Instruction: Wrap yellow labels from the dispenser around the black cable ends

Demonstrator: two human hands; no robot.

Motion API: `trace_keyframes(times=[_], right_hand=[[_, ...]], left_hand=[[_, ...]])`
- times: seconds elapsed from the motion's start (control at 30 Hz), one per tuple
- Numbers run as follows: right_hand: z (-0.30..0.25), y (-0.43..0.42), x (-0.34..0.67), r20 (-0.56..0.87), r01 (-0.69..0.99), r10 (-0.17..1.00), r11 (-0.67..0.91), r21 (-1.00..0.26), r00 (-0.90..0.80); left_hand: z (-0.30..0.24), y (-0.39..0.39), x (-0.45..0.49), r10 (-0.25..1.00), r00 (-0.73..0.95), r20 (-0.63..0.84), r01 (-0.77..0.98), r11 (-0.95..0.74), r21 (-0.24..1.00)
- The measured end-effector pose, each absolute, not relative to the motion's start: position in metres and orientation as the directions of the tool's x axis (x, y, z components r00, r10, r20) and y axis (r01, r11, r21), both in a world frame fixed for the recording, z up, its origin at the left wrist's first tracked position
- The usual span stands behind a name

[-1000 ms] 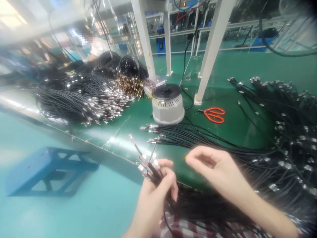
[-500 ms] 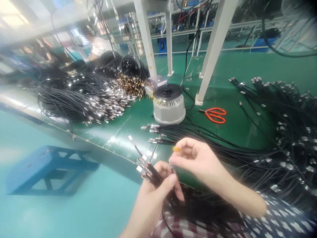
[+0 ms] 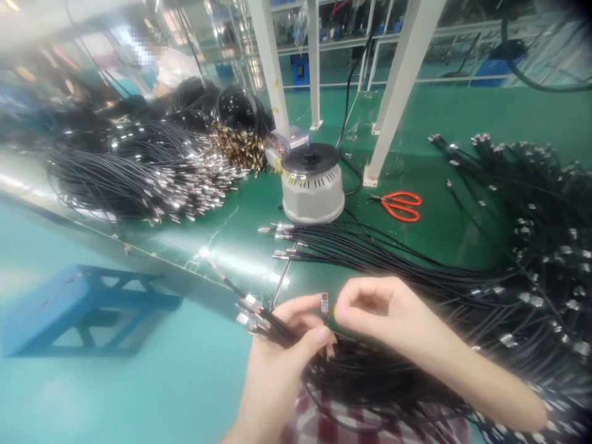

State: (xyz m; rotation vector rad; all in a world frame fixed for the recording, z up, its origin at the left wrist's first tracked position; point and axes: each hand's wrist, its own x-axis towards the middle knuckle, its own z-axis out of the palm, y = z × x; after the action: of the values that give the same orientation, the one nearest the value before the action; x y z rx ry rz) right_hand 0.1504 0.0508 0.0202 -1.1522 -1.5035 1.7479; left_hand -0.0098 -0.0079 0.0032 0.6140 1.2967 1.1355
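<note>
Left hand [image 3: 277, 364]: closed around a bundle of black cables [image 3: 266, 319], metal ends fanned past the counter [image 3: 435, 234] edge. Right hand [image 3: 383, 314]: fingertips pinched on a single connector [image 3: 324, 302], just beside the left thumb. Grey round pot [image 3: 313, 191]: black-lidded, contents hidden, standing farther back on the counter near orange scissors [image 3: 400, 205].

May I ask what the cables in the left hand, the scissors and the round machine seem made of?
Thin black cables in the left hand: matt sheath, likely rubber or plastic; their silver connector tips glint like bare metal. Orange-handled scissors: glossy handles, probably plastic; blades too small to judge. Round grey machine: dull ribbed housing, plastic by the look.
</note>
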Motion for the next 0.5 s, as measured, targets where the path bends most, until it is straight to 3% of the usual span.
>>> trace_keyframes(times=[0.5], right_hand=[[0.0205,0.0494,0.1486,-0.229,0.163,0.85,-0.17,-0.972,-0.474]], left_hand=[[0.0034,-0.0101,-0.0091,0.907,-0.104,-0.408,-0.285,0.365,0.886]])
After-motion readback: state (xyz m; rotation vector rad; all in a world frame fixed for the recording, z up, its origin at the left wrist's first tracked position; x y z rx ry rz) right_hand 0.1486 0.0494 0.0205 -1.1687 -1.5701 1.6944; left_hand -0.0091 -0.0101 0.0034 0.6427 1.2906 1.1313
